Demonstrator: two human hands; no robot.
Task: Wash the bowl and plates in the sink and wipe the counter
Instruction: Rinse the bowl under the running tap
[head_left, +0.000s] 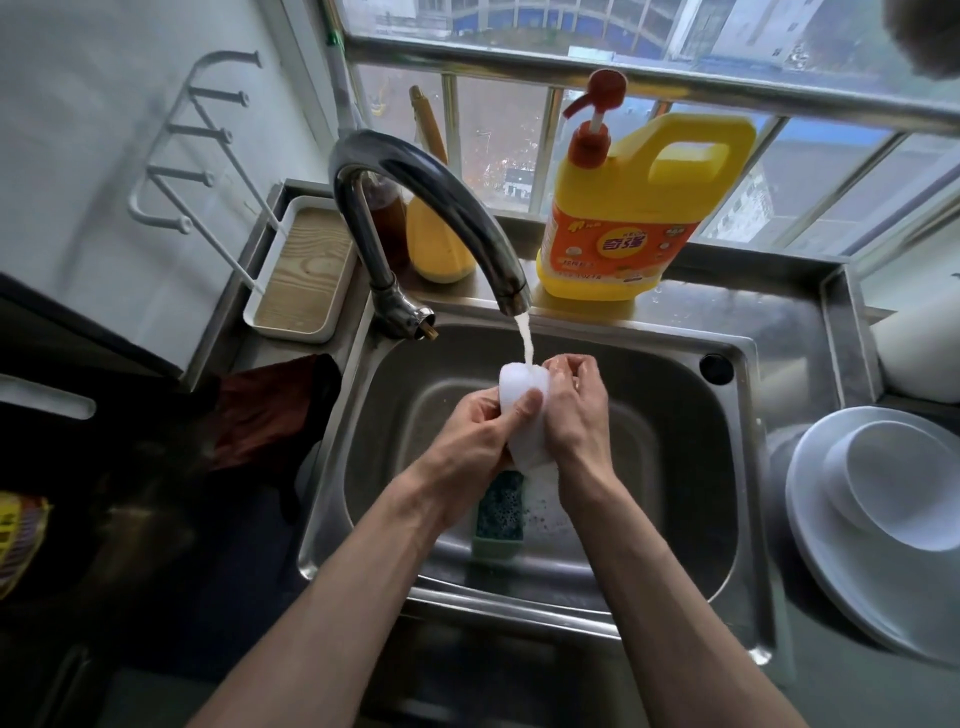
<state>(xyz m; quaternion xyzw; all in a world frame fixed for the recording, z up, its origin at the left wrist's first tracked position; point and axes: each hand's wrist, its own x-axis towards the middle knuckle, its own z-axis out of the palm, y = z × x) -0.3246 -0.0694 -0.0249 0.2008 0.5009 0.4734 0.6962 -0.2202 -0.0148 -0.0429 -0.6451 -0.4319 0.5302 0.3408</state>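
The bowl (904, 488) and plates (831, 561) are stacked at the surface's right edge beside the sink (675, 441), apparently washed. The fingers of the left hand (483, 426) and right hand (576, 410) grip a white cloth (519, 387) under the running tap (431, 208). Wiping the surface likely remains.

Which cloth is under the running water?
The white cloth, gripped by the left hand and right hand, is under the tap's stream. The red cloth lies left of the sink, away from the water.
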